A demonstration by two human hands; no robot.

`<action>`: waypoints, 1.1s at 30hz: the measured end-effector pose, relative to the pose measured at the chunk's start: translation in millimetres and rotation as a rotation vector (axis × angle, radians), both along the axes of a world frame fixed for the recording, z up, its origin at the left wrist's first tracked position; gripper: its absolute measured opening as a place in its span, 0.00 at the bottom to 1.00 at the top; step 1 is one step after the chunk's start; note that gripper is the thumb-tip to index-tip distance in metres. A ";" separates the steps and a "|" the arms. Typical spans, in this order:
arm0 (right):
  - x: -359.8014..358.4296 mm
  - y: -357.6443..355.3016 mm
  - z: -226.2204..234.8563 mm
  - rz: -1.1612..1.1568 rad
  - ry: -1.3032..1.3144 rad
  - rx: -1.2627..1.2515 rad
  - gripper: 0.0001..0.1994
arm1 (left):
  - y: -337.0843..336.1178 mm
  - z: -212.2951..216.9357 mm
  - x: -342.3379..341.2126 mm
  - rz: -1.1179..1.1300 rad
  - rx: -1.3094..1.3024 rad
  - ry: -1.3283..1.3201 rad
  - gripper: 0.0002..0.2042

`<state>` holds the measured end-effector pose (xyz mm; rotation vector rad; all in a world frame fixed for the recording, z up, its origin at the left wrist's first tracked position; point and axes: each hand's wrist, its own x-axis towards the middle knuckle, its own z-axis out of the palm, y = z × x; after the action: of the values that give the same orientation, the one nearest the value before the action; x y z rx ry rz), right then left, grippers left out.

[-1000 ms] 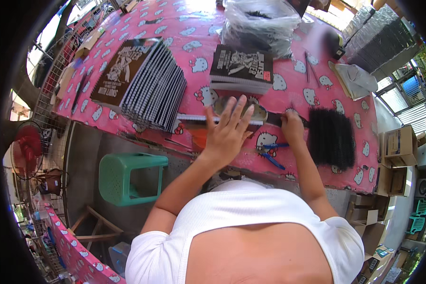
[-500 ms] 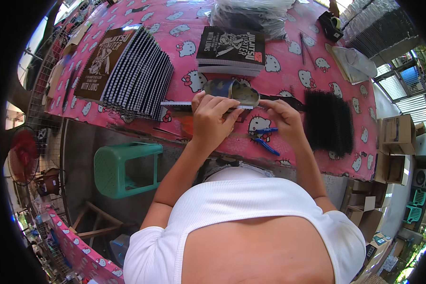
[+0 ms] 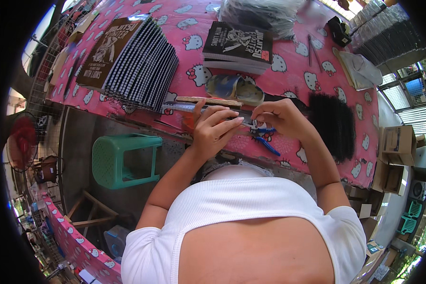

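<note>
Close to the table's front edge, a thin spiral-bound notebook (image 3: 179,108) is seen nearly edge-on. My left hand (image 3: 215,128) holds it, fingers laid across its near side. At the notebook's right end, my right hand (image 3: 281,118) has thumb and fingertips pinched together; what sits between them is too small to make out. Just below the fingertips lie blue-handled pliers (image 3: 268,146). Behind the notebook is a pale wooden strip (image 3: 208,101). Beyond that, an open container with a blue-and-tan pattern (image 3: 232,89) rests on its side.
A tall stack of spiral-bound notebooks (image 3: 144,64) stands to the left. Farther back is a stack of black-covered books (image 3: 236,45). Black plastic coils (image 3: 332,125) are bundled at right. A green stool (image 3: 125,161) stands below the table (image 3: 184,66).
Both hands have come slightly nearer to me. The notebook has tipped, and the wooden strip behind it now shows. My right hand has closed in on the notebook's right end, beside the pliers.
</note>
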<state>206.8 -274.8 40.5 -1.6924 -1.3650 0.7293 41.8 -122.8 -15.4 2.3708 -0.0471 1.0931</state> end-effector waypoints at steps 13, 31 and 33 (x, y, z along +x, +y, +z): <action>-23.5 -5.1 7.5 -0.210 -0.458 0.041 0.07 | -7.4 19.0 17.7 0.167 -0.151 0.028 0.10; -21.0 10.7 -1.7 -0.310 -0.441 0.141 0.07 | 6.1 22.6 20.0 0.216 -0.021 0.138 0.09; -21.1 12.1 -1.2 -0.335 -0.418 0.127 0.08 | 7.3 21.5 22.7 0.220 -0.028 0.129 0.09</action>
<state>185.7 -262.6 39.3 -1.9742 -1.3162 0.0971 64.5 -115.5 6.1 2.4591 0.2794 1.0279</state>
